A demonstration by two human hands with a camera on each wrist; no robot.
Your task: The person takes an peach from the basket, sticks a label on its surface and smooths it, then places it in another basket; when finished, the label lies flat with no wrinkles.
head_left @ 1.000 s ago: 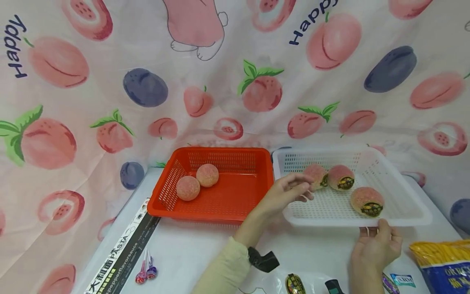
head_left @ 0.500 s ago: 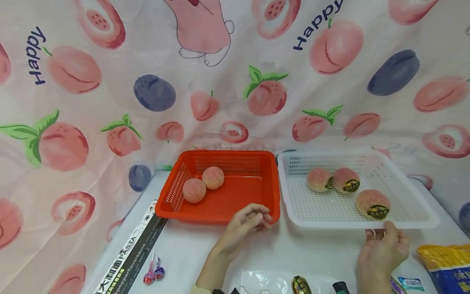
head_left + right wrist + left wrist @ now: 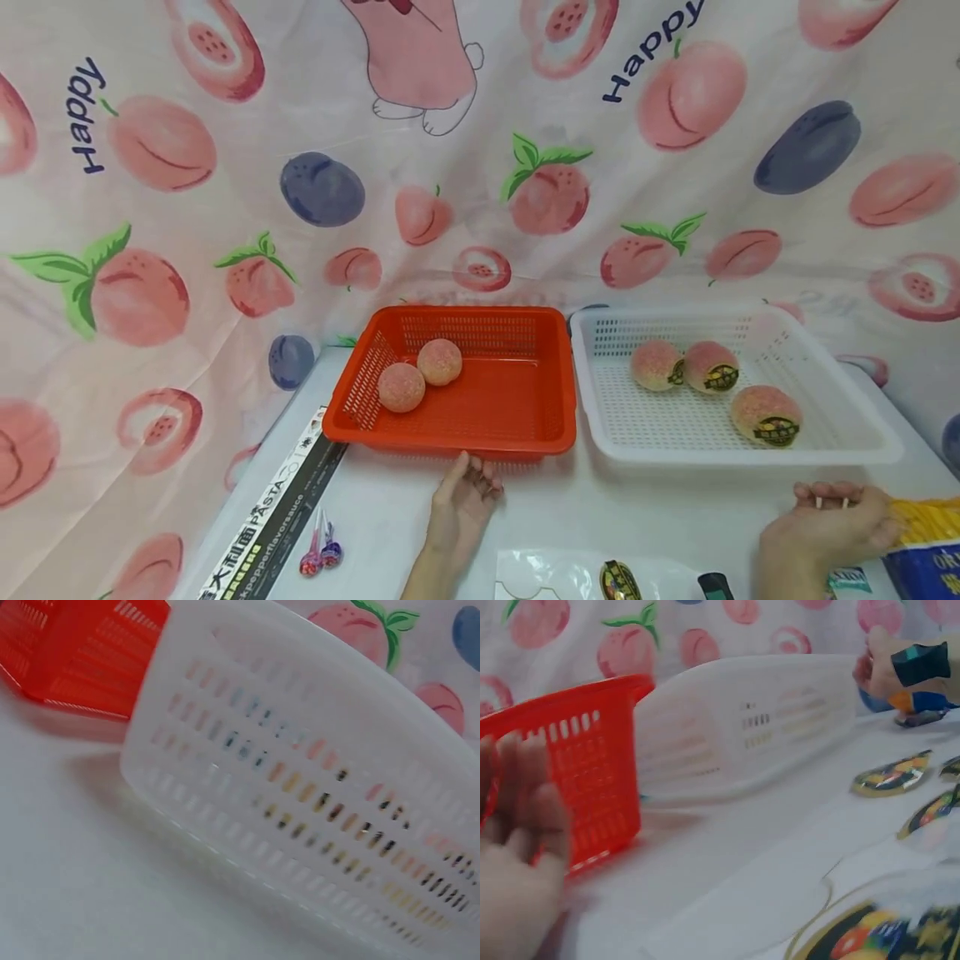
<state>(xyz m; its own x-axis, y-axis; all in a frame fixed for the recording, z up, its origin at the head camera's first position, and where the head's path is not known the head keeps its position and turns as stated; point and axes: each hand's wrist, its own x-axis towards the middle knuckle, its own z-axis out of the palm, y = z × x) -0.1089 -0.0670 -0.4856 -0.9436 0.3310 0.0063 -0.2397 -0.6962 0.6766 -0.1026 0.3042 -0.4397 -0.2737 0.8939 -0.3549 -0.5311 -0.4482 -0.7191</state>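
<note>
In the head view my left hand is at the front of the red basket, its thumb tip close to the rim; whether they touch is hard to tell. The left wrist view shows its blurred, relaxed fingers against the basket's side. Two pinkish peaches, one of them a front peach, lie at the basket's left. My right hand, loosely bent and holding nothing, is below the white basket, beside the yellow and blue packet. That basket holds three peaches; the nearest peach has a black and gold label.
A long pasta box lies left, with two lollipops beside it. At the front are a clear sheet with a label and a dark-capped object. A printed fruit cloth hangs behind.
My left hand has gone from over the white basket to the front of the red one. The right hand has let go of the white basket's rim and moved right, towards the packet.
</note>
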